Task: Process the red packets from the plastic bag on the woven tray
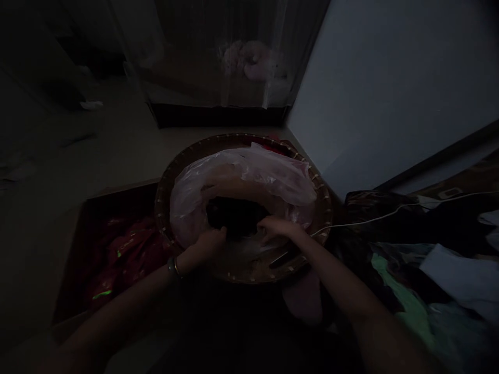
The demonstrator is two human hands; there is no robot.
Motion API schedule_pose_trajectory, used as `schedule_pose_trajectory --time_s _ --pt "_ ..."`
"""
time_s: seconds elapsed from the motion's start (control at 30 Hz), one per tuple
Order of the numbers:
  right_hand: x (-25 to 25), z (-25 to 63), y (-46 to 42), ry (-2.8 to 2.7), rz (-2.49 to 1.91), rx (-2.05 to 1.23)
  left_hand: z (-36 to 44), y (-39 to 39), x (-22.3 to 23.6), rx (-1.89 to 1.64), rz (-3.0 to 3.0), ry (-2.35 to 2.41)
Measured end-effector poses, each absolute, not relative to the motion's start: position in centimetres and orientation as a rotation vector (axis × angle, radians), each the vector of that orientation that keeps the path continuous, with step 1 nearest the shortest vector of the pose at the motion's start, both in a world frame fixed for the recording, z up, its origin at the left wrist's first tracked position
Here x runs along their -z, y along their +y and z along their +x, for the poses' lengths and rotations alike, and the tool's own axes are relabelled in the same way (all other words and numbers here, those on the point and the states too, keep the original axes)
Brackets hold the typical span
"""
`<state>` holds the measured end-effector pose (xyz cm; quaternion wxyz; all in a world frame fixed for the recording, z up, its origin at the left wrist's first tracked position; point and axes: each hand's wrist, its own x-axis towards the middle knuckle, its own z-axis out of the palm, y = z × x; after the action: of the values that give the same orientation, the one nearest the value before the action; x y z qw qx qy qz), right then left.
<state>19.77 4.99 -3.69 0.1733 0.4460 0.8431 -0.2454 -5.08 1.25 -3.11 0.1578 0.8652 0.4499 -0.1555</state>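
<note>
A round woven bamboo tray [162,200] sits in front of me in dim light. In it lie crumpled clear plastic bags [265,169] with pale pinkish contents, around a brownish band [241,183]. In the middle is a soft-looking black item [236,214], too dark to make out. My left hand [210,243], with bangles at the wrist, is closed at its near left edge. My right hand [277,228] pinches its right edge. Below the right wrist, a slim dark object [280,258] with a light edge lies on the tray.
At left, an open box [70,265] holds red shiny packets [134,246]. A white cable [362,223] runs from the tray to the right, over piled clothes [452,275]. A plastic-covered cabinet [218,88] and a pale wall [390,93] stand beyond.
</note>
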Motion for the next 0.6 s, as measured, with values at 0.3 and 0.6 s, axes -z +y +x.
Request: schedule_pose_trajectory --time_s 0.3,0.6 --pt "3.4 19.8 5.6 2.677 1.314 0.168 -4.7 2.0 1.9 0.367 2.61 1.401" --pt "3.9 24.0 6.6 2.682 1.271 0.661 -4.8 0.2 4.5 0.054 2.569 1.352"
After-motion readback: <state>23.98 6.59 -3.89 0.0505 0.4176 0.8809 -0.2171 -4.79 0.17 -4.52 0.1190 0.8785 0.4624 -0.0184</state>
